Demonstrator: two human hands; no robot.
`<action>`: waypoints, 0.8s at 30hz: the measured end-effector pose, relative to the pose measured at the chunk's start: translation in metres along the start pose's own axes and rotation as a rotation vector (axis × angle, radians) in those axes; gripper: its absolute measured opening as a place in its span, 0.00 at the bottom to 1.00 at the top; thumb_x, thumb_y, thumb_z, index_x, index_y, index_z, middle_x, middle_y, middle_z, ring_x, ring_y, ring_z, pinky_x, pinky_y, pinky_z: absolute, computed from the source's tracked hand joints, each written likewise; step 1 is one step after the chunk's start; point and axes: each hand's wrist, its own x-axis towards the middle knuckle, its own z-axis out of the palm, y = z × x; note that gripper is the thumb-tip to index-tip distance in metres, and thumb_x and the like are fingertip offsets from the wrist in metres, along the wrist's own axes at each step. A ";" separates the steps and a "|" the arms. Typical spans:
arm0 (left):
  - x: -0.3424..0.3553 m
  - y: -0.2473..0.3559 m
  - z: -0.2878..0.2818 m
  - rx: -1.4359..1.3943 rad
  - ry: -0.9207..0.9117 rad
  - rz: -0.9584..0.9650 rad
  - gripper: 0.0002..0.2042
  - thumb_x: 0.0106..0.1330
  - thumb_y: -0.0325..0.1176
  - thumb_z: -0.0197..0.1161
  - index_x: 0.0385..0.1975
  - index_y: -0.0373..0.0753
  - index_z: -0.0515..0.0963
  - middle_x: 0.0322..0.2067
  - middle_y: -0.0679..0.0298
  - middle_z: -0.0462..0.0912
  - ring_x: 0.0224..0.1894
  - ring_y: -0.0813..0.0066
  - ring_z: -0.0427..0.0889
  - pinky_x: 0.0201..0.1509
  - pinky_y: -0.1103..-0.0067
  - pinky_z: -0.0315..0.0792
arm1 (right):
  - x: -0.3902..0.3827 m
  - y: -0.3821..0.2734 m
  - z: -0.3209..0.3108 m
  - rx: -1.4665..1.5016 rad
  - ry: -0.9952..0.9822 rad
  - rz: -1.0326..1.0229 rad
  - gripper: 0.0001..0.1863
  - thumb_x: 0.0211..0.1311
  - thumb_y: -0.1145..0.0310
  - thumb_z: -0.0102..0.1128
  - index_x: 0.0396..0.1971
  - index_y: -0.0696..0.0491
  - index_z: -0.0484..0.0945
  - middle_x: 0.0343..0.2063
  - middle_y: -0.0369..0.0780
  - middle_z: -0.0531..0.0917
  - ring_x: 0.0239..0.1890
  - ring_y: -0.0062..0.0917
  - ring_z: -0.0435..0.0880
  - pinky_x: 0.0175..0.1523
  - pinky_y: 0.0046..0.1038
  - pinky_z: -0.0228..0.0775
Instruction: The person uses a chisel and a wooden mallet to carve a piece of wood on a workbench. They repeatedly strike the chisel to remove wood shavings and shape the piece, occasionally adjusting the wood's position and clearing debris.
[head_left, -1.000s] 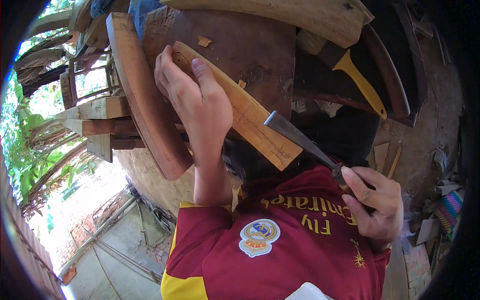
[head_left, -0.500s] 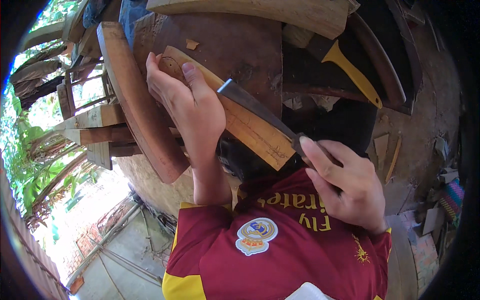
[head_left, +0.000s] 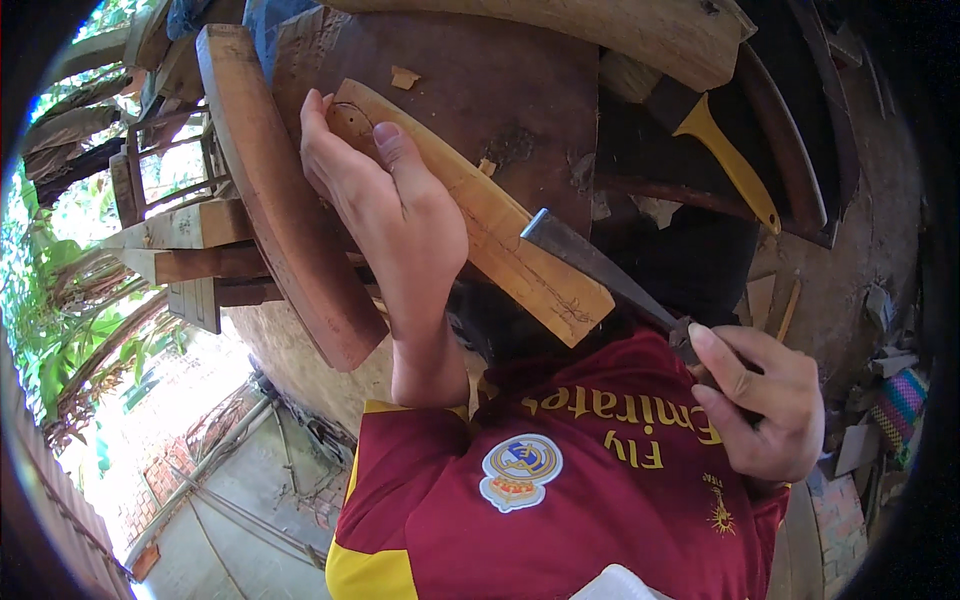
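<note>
My left hand [head_left: 395, 215] grips the upper end of a long pale wooden board [head_left: 530, 280] with pencilled lines and a small hole, its fingertips wrapped over the far side. In my right hand [head_left: 760, 400] is the dark handle of a chisel-like tool [head_left: 615, 280], a long tapered metal blade with a squared, bright tip. That tip sits at the board's right-hand edge, near its middle; whether it touches cannot be made out. The board lies diagonally over a brown work surface [head_left: 450, 60] and my lap. Small chips [head_left: 405, 77] lie beside it.
A curved reddish timber [head_left: 285, 200] is at the left, beside stacked offcuts [head_left: 190, 225]. Another thick timber [head_left: 560, 30] spans the top. A yellow-handled tool [head_left: 740, 165] lies on a dark surface at upper right. Leaves show beyond at left; scraps and a woven item [head_left: 895, 410] are at lower right.
The blade swept up and left along the board at half a second ago and is now pulled back down and right with my right hand. My left hand stays on the board.
</note>
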 end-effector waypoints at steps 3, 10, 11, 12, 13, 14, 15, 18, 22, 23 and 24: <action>0.002 -0.002 0.000 0.006 -0.011 -0.005 0.23 0.70 0.28 0.48 0.63 0.26 0.56 0.60 0.43 0.63 0.65 0.47 0.60 0.69 0.62 0.51 | 0.005 -0.002 0.000 0.005 -0.001 -0.012 0.29 0.45 0.81 0.67 0.53 0.54 0.78 0.38 0.49 0.82 0.29 0.37 0.85 0.30 0.30 0.77; 0.005 -0.005 -0.002 -0.011 0.016 -0.037 0.24 0.70 0.28 0.48 0.63 0.26 0.55 0.60 0.43 0.63 0.64 0.48 0.61 0.69 0.63 0.53 | -0.020 0.009 -0.001 0.031 -0.025 -0.007 0.27 0.45 0.81 0.68 0.51 0.55 0.79 0.38 0.49 0.82 0.30 0.38 0.85 0.32 0.31 0.78; 0.005 -0.006 -0.002 -0.006 0.012 -0.034 0.24 0.70 0.28 0.48 0.63 0.26 0.55 0.60 0.43 0.63 0.64 0.48 0.61 0.69 0.63 0.53 | -0.027 0.010 -0.005 0.032 -0.032 -0.008 0.27 0.45 0.81 0.68 0.51 0.55 0.79 0.38 0.49 0.82 0.30 0.39 0.85 0.33 0.31 0.78; 0.004 -0.004 -0.002 -0.005 0.017 -0.034 0.24 0.70 0.28 0.47 0.64 0.26 0.54 0.60 0.43 0.63 0.64 0.48 0.61 0.69 0.63 0.53 | -0.033 0.012 -0.005 0.047 -0.031 0.027 0.27 0.44 0.80 0.68 0.50 0.55 0.80 0.37 0.50 0.82 0.31 0.40 0.85 0.34 0.31 0.78; 0.003 -0.001 0.000 -0.005 0.013 -0.022 0.24 0.70 0.28 0.47 0.64 0.26 0.53 0.60 0.43 0.63 0.64 0.48 0.61 0.69 0.63 0.53 | -0.033 0.013 -0.003 0.039 -0.022 0.026 0.27 0.45 0.80 0.68 0.51 0.55 0.80 0.37 0.49 0.82 0.31 0.39 0.85 0.34 0.31 0.78; 0.002 0.001 0.001 -0.006 0.009 -0.010 0.25 0.70 0.28 0.47 0.64 0.26 0.53 0.61 0.44 0.63 0.64 0.48 0.61 0.69 0.63 0.54 | -0.028 0.012 0.000 0.031 -0.014 0.025 0.27 0.45 0.80 0.68 0.51 0.55 0.79 0.37 0.49 0.82 0.31 0.39 0.85 0.34 0.31 0.78; 0.002 0.001 0.001 0.006 0.007 -0.005 0.25 0.70 0.27 0.47 0.64 0.27 0.52 0.61 0.44 0.63 0.65 0.48 0.61 0.69 0.63 0.54 | -0.023 0.010 0.004 0.022 -0.004 0.026 0.27 0.46 0.80 0.68 0.51 0.55 0.79 0.37 0.49 0.82 0.31 0.39 0.85 0.34 0.31 0.78; 0.006 -0.004 0.000 0.008 -0.003 0.005 0.25 0.70 0.27 0.47 0.65 0.27 0.52 0.61 0.44 0.63 0.65 0.48 0.61 0.69 0.64 0.54 | 0.008 0.005 0.018 0.129 0.027 0.018 0.27 0.47 0.80 0.67 0.52 0.55 0.78 0.36 0.49 0.83 0.31 0.37 0.85 0.33 0.30 0.78; 0.006 -0.008 -0.001 -0.015 0.014 -0.014 0.25 0.70 0.27 0.46 0.65 0.27 0.52 0.61 0.44 0.63 0.65 0.48 0.62 0.69 0.64 0.54 | 0.007 0.006 0.020 0.073 0.034 -0.010 0.27 0.48 0.81 0.67 0.53 0.55 0.78 0.36 0.48 0.83 0.31 0.36 0.85 0.33 0.29 0.77; 0.006 -0.009 -0.001 -0.023 0.023 -0.012 0.25 0.70 0.27 0.46 0.65 0.27 0.52 0.61 0.44 0.63 0.65 0.48 0.62 0.69 0.64 0.54 | 0.003 0.004 0.018 0.058 0.016 0.008 0.27 0.48 0.81 0.67 0.52 0.55 0.78 0.36 0.48 0.83 0.31 0.36 0.85 0.33 0.29 0.77; 0.007 -0.009 -0.002 -0.026 0.025 -0.022 0.25 0.70 0.27 0.46 0.65 0.27 0.52 0.61 0.44 0.63 0.65 0.48 0.62 0.69 0.64 0.54 | -0.002 0.003 0.016 0.042 -0.002 0.026 0.27 0.47 0.81 0.67 0.52 0.54 0.79 0.36 0.48 0.83 0.31 0.36 0.85 0.33 0.29 0.77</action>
